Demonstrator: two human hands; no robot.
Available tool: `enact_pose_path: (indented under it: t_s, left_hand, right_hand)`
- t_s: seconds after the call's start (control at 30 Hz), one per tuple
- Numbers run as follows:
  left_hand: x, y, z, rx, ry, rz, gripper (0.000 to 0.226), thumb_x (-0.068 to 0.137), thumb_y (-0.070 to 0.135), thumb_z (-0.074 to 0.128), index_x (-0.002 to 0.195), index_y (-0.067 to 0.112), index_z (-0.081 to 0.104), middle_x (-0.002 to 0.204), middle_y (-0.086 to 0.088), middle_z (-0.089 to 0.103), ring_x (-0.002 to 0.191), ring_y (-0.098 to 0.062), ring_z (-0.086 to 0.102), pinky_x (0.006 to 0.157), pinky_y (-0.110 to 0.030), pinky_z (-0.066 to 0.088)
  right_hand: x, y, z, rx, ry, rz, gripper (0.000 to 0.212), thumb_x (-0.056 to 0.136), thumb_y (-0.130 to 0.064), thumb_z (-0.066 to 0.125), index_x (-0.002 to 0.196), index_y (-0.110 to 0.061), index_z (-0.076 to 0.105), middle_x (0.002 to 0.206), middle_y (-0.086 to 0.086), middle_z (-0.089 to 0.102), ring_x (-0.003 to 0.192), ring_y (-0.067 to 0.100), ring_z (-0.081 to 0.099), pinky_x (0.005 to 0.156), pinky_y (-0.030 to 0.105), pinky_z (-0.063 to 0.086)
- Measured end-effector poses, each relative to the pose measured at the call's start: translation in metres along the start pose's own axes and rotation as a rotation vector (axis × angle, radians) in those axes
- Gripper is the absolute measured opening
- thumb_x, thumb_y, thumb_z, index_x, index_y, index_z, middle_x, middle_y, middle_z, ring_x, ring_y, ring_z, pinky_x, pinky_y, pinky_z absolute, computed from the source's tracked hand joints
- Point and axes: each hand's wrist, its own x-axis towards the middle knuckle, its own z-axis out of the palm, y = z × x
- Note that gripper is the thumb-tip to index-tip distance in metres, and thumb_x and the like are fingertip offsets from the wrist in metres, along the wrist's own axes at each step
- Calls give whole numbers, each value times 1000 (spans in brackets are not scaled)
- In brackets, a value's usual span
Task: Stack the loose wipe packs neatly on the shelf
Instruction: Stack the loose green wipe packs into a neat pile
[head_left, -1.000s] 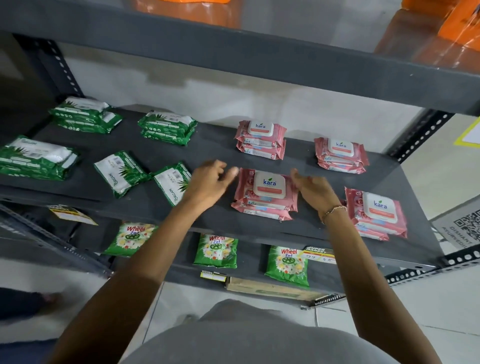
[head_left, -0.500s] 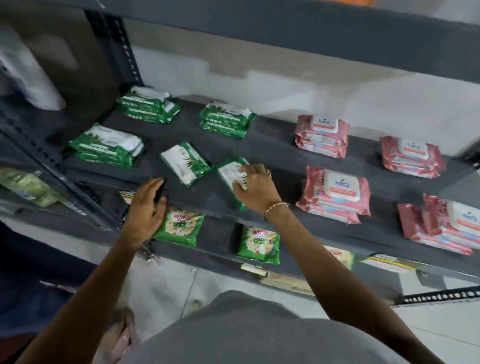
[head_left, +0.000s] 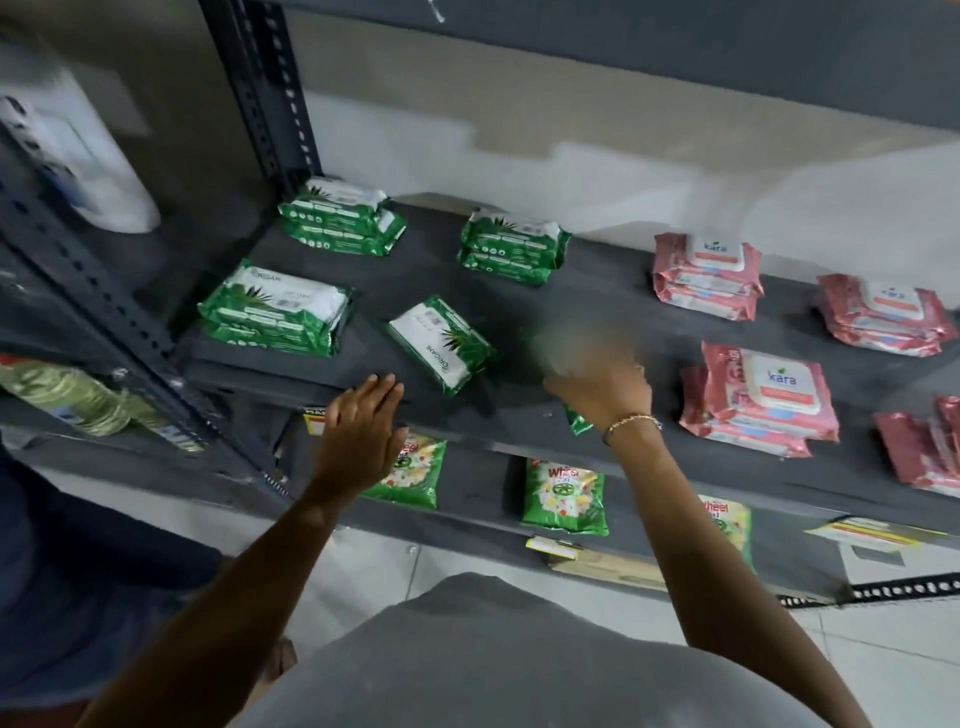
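On the dark grey shelf (head_left: 597, 306) lie green wipe packs on the left and pink ones on the right. One loose green pack (head_left: 441, 343) lies askew near the front edge. My right hand (head_left: 605, 389) is closed on a second loose green pack (head_left: 577, 420), which is blurred and mostly hidden under the hand. My left hand (head_left: 363, 431) hovers open at the shelf's front edge, just left of the askew pack. Three green stacks (head_left: 275, 312) (head_left: 343, 223) (head_left: 511, 247) stand behind.
Pink stacks (head_left: 706, 275) (head_left: 763, 400) (head_left: 883, 317) fill the right half of the shelf. Green detergent pouches (head_left: 563, 493) sit on the lower shelf. A perforated steel upright (head_left: 265, 93) stands at the left, and another shelf (head_left: 623, 47) runs overhead.
The view has swung left from the pink packs to the green ones. My right hand has come onto a loose green pack and gripped it; my left hand has risen to the shelf edge.
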Motion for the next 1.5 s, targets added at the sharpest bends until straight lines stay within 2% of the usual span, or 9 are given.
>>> enact_pose_path:
  t_s: [0.13,0.33,0.6,0.73,0.93,1.07,1.23,1.33,1.5]
  left_hand:
    - [1,-4,4,21,20,26,51,99,40,20,126,5,46,119,-20,66,119,-28,43,91,-42,32]
    - [2,-6,6,22,59,47,53,99,41,15,127,6,43,120,-20,66,120,-27,41,93,-41,30]
    - [-1,-8,21,-20,286,114,44,94,33,38,127,5,46,121,-21,64,120,-29,43,97,-43,31]
    - [7,19,-1,-136,345,-90,41,98,33,31,105,6,62,104,-15,66,94,-32,56,83,-40,37]
    - [65,71,-56,-573,-74,-601,77,90,68,14,112,3,50,111,-17,61,102,-34,58,86,-46,48]
    - [95,42,-74,-613,-402,-589,78,89,68,32,138,6,33,138,-19,48,121,-36,51,94,-41,41]
    - [104,17,-76,-743,-347,-470,61,83,70,45,98,11,57,86,-2,59,80,-18,57,62,-29,38]
    - [94,28,-60,-800,-104,-602,68,81,68,50,107,5,58,102,-7,62,84,-19,60,73,-26,47]
    - [73,56,-42,-1025,-289,-830,67,88,63,41,113,1,46,89,-10,61,60,-18,59,48,-23,48]
  right_hand:
    - [-5,-36,-7,107,208,-186,69,73,-41,70,127,-10,40,125,18,51,113,40,51,93,47,44]
    - [0,-99,33,30,14,-454,72,71,-48,69,131,-18,41,126,11,51,109,35,55,91,45,48]
    - [11,-107,49,-105,-104,-470,81,73,-64,59,138,-24,31,132,11,47,120,33,47,97,45,43]
    - [15,-100,36,153,-180,-344,69,84,-62,46,137,-21,34,130,14,55,116,32,55,92,39,45]
    - [24,-85,28,258,-287,-130,68,89,-49,49,137,-6,30,126,12,53,104,26,58,79,30,42]
    - [16,-77,31,699,-360,121,56,82,-32,69,108,-16,22,108,17,56,76,28,67,58,42,61]
    - [14,-65,24,597,-225,38,62,80,-41,68,112,-13,23,113,22,53,71,26,65,63,31,59]
    - [31,-69,4,417,41,-82,49,84,-41,63,114,-11,40,109,10,53,93,25,56,77,31,44]
    - [42,-88,-3,355,-236,-178,32,93,-39,50,68,-19,50,64,-2,48,58,10,42,60,25,35]
